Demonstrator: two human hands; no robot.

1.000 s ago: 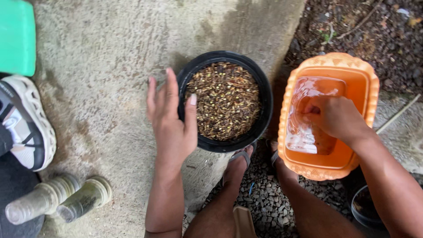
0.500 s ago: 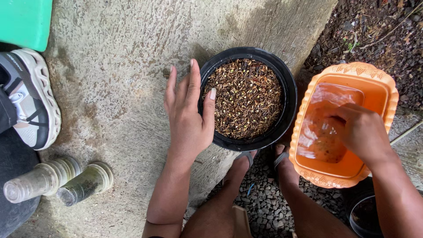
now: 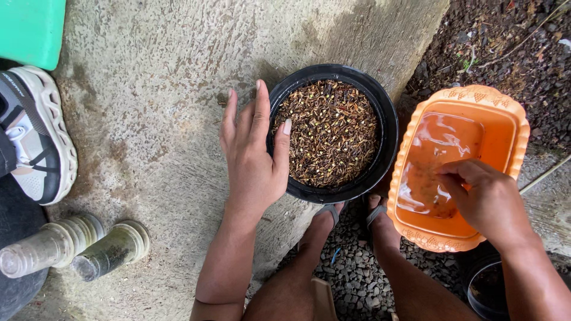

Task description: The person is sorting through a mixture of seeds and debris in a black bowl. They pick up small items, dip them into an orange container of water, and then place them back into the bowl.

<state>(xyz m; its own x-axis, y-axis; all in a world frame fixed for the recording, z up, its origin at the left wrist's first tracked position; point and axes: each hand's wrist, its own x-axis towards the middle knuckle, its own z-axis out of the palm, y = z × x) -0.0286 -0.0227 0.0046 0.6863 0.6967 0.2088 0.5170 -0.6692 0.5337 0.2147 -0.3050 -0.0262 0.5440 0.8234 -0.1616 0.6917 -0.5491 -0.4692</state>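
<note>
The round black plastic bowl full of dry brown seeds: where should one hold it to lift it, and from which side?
Grip the round black plastic bowl by its raised rim, from the left side, where the left hand already rests with its thumb over the edge. The orange plastic tub crowds the right side, so a second hold at the far rim seems safer.

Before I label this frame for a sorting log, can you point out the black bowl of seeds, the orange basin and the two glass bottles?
black bowl (image 3: pixel 388 128), head view, bare right rim.
orange basin (image 3: pixel 518 128), head view, scalloped right rim.
glass bottles (image 3: pixel 56 245), head view, body of the left bottle.
</note>
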